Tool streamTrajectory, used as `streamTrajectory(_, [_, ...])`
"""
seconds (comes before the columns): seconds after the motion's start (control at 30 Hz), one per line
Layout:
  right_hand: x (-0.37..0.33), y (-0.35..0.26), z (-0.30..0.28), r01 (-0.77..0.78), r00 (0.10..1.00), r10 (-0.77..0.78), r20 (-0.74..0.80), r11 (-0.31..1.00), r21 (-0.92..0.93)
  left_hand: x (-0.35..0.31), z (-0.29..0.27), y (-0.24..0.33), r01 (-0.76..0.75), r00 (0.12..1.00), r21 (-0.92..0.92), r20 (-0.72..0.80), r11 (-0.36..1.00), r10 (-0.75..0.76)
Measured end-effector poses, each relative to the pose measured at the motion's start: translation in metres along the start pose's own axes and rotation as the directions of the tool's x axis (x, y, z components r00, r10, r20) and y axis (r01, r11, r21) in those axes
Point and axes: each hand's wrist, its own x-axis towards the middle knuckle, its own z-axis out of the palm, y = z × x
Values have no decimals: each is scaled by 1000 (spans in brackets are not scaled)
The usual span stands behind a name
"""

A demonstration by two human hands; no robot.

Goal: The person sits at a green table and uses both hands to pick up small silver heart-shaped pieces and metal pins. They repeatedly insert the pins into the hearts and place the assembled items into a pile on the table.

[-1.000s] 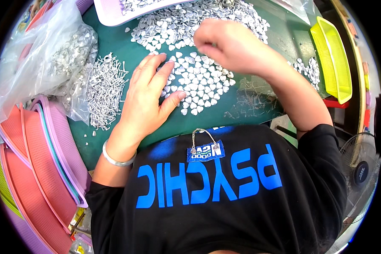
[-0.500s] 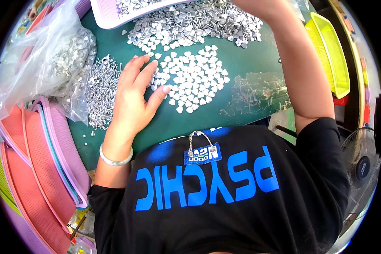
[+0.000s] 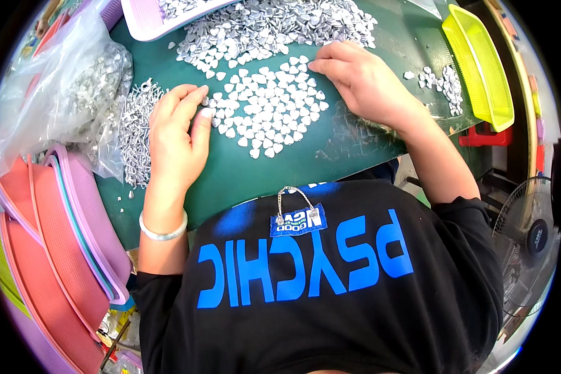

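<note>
Small silver heart-shaped pieces [image 3: 274,112] lie spread in a single layer on the green tabletop. At the left edge of this spread, my left hand [image 3: 179,134] rests with curved fingers, the thumb apart from them and no piece plainly held. My right hand [image 3: 368,81] is at the upper right edge of the spread. Its fingers are drawn together, their tips beside the outermost hearts; whatever they may hold is hidden. Behind both hands lies a dense heap of the same hearts [image 3: 280,28]. Just left of my left hand is a pile of thin silver metal pins [image 3: 137,128].
A clear plastic bag [image 3: 93,93] of metal pieces stands at the left. A lilac tray [image 3: 144,28] holds hearts at the top. Pink and purple baskets [image 3: 62,243] stack at lower left. A yellow-green basket [image 3: 480,68], a small pile of hearts [image 3: 445,87] and a fan [image 3: 533,240] are at the right.
My right hand has come down from the top edge to the heart spread, uncovering the small pile at the right. My left hand has shifted slightly left, its thumb nearer the fingers.
</note>
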Motion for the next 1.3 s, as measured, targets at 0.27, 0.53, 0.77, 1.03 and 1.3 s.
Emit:
streamTrajectory(0.27, [-9, -11, 3, 81, 997, -81, 4, 991, -110, 0, 2, -3, -9, 1000, -47, -22, 999, 8])
streamTrajectory(0.53, [-14, -12, -1, 79, 997, -78, 11, 984, -161, -2, 1, -5, -5, 1000, -61, -7, 998, 5])
streamTrajectory(0.77, [-17, -14, -4, 2, 1000, -7, -30, 987, -163, -3, 2, -7, 2, 1000, -99, -10, 995, -3])
streamTrajectory(1.03, [-24, -11, -2, 19, 998, -22, -61, 999, -38, -2, 0, -4, -15, 1000, -107, -18, 994, 13])
streamTrajectory(1.3, [-18, -16, 1, 23, 998, -24, -57, 999, -23, -3, 1, -5, -34, 999, -133, -43, 991, 29])
